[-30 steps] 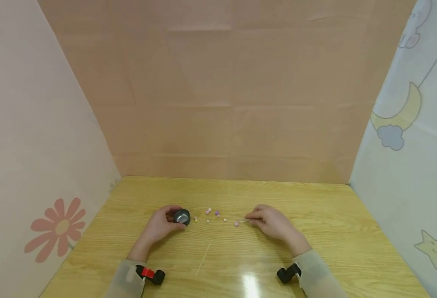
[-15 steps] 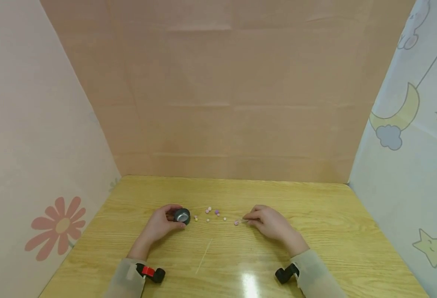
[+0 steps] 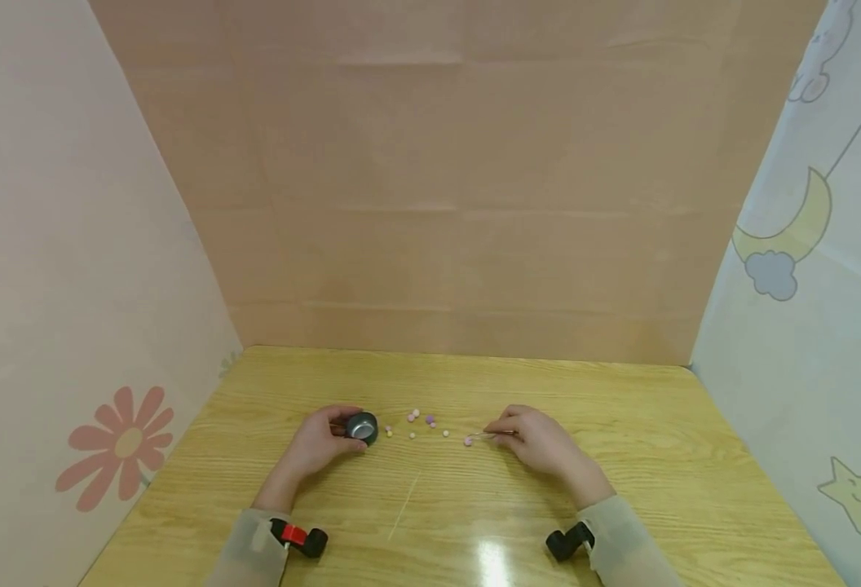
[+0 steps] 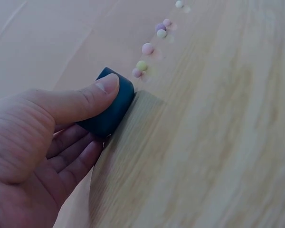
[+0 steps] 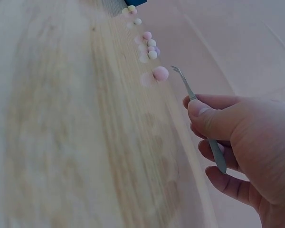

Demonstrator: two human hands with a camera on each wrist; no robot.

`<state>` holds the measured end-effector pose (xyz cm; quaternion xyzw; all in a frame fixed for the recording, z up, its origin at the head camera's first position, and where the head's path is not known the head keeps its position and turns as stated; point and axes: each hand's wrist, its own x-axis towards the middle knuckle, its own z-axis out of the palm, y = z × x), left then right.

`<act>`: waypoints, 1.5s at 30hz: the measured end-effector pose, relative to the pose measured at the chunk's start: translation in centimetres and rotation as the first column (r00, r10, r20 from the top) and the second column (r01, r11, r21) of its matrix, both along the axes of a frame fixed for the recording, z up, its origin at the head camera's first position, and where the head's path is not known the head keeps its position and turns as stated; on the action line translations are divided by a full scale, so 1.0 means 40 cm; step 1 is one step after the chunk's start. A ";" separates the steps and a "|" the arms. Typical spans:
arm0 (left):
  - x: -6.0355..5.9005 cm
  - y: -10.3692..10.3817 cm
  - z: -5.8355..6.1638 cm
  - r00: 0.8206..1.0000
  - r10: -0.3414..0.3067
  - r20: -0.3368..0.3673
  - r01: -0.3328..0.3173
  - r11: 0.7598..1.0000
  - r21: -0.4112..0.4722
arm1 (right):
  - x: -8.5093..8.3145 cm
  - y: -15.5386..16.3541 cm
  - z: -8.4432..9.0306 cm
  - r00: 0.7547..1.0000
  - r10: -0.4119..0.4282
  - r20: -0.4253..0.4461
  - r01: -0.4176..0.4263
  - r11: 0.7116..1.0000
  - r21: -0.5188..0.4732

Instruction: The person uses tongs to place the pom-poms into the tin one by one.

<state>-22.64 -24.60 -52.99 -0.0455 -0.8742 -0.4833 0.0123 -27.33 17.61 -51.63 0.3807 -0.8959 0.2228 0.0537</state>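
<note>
In the head view my left hand (image 3: 319,444) grips a small dark teal cup (image 3: 373,428), its shiny metallic inside tipped toward the camera. Thumb and fingers clasp the cup (image 4: 115,111) from two sides in the left wrist view. My right hand (image 5: 247,137) pinches a pair of metal tweezers (image 5: 189,90) with bent tips between thumb and forefinger. Just beyond those tips lies a pink ball (image 5: 160,73), the nearest of the balls to this hand; the right wrist view shows a small gap between them.
Several small pink, purple, white and yellow balls, among them a purple ball (image 3: 430,419), lie scattered between the hands on the wooden table (image 3: 430,505). Brown paper (image 3: 430,204) stands behind the table, with pale patterned walls at both sides.
The tweezers' tips have shifted slightly around the pink ball, which stays about where it was. My left hand keeps its hold on the cup. The head view has moved a little.
</note>
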 end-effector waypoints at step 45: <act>-0.008 -0.010 -0.015 1.000 -0.013 0.025 0.012 1.000 0.024 | 0.009 -0.083 0.012 0.998 -0.067 0.007 0.067 0.987 -0.145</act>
